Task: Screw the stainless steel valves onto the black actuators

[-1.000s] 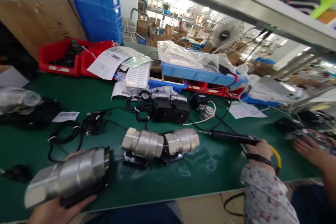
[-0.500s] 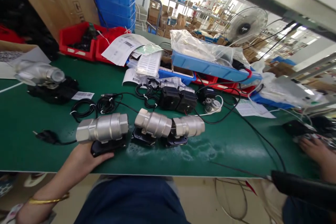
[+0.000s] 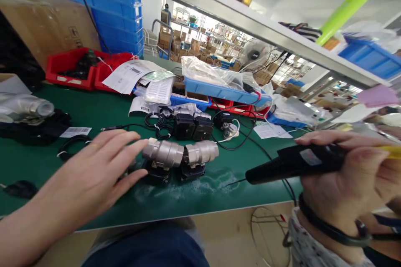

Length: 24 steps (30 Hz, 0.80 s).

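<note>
Black plastic fills the grip of the right hand (image 3: pixel 347 183): its fingers are wrapped tight round a black handheld tool (image 3: pixel 294 163) with a yellow end, held level above the front edge of the desk (image 3: pixel 219 196), its narrow tip pointing left toward the valves. A dark band circles that wrist above a flowered sleeve (image 3: pixel 310 246).

The left hand (image 3: pixel 94 175) has nothing in its grip; it is spread flat, palm down, fingers stretched toward the silver valves. Whether the fingertips touch anything beneath them I cannot tell, as the hand hides that spot.

Just past those fingertips two silver valves (image 3: pixel 180 153) lie end to end on black bases, near the middle of the green desk. Behind them sit two black actuator boxes (image 3: pixel 192 126) with coiled black cables (image 3: pixel 156 121) beside them. Another silver valve (image 3: pixel 25 108) rests on a black base at the far left, near a barcode label (image 3: pixel 75 132).

Farther back lie loose printed sheets (image 3: pixel 131 76), red bins (image 3: pixel 75 66), a blue tray (image 3: pixel 219 91) under a clear plastic bag (image 3: pixel 209 71), and stacked blue crates (image 3: pixel 106 12). A metal shelf rail (image 3: pixel 250 25) runs overhead.
</note>
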Each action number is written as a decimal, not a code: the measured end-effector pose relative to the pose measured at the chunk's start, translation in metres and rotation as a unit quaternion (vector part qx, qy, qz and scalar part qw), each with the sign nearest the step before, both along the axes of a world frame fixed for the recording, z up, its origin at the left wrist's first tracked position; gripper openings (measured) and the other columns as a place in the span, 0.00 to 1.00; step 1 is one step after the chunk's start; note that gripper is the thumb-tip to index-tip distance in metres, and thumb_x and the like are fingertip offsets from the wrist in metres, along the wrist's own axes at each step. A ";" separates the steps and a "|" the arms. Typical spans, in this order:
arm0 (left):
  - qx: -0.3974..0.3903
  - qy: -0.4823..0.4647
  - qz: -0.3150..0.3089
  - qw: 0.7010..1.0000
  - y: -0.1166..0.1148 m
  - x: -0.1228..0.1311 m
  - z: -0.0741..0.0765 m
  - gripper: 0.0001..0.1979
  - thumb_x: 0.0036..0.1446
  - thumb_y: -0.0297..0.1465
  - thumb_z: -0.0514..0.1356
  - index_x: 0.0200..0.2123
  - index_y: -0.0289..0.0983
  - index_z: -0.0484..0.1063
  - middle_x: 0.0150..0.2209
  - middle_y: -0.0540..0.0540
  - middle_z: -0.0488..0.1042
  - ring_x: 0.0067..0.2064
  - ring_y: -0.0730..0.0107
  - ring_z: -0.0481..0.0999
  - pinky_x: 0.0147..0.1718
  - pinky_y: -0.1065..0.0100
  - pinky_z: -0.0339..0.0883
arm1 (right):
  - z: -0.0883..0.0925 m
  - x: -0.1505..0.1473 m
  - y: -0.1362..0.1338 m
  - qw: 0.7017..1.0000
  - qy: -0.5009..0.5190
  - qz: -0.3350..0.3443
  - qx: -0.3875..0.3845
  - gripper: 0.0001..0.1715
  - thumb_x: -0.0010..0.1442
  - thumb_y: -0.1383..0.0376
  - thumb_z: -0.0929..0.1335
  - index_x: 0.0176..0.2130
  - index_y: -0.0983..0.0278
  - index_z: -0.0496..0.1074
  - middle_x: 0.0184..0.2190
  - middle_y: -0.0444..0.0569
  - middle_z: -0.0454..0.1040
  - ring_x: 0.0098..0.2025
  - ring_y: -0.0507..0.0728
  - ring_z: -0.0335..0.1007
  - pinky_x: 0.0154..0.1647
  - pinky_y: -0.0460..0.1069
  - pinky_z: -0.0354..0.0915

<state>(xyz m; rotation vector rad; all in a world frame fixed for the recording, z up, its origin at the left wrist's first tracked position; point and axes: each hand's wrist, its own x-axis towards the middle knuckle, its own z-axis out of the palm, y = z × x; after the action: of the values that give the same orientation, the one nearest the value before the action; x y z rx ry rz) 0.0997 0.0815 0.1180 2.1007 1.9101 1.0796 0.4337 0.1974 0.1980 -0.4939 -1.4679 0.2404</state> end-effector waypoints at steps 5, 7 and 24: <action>-0.109 0.231 -0.132 0.958 0.053 0.041 0.017 0.37 0.41 0.33 0.70 0.56 0.40 0.64 0.53 0.36 0.68 0.52 0.43 0.67 0.51 0.52 0.60 | -0.043 0.014 0.013 0.957 -0.108 0.202 -0.180 0.26 0.57 0.68 0.72 0.50 0.62 0.57 0.36 0.50 0.66 0.30 0.57 0.67 0.34 0.52 0.67; -0.148 0.266 -0.138 0.942 0.065 0.043 0.015 0.36 0.40 0.28 0.70 0.55 0.39 0.65 0.49 0.36 0.70 0.48 0.47 0.71 0.46 0.55 0.64 | -0.063 0.019 0.022 0.921 -0.123 0.251 -0.272 0.25 0.59 0.66 0.72 0.51 0.62 0.57 0.32 0.46 0.66 0.28 0.55 0.65 0.32 0.49 0.66; -0.310 0.148 -0.137 0.929 0.154 -0.011 0.025 0.22 0.38 0.40 0.63 0.38 0.38 0.66 0.33 0.46 0.74 0.34 0.58 0.74 0.30 0.66 0.63 | -0.043 0.057 0.029 0.901 -0.101 0.124 -0.403 0.28 0.57 0.58 0.75 0.48 0.67 0.60 0.24 0.46 0.65 0.21 0.52 0.60 0.22 0.44 0.60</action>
<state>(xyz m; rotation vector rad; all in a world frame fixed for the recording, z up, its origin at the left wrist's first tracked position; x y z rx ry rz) 0.0889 0.2359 0.1434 2.1158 1.6804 0.0709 0.4908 0.2266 0.1555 -1.0177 -1.5959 1.0538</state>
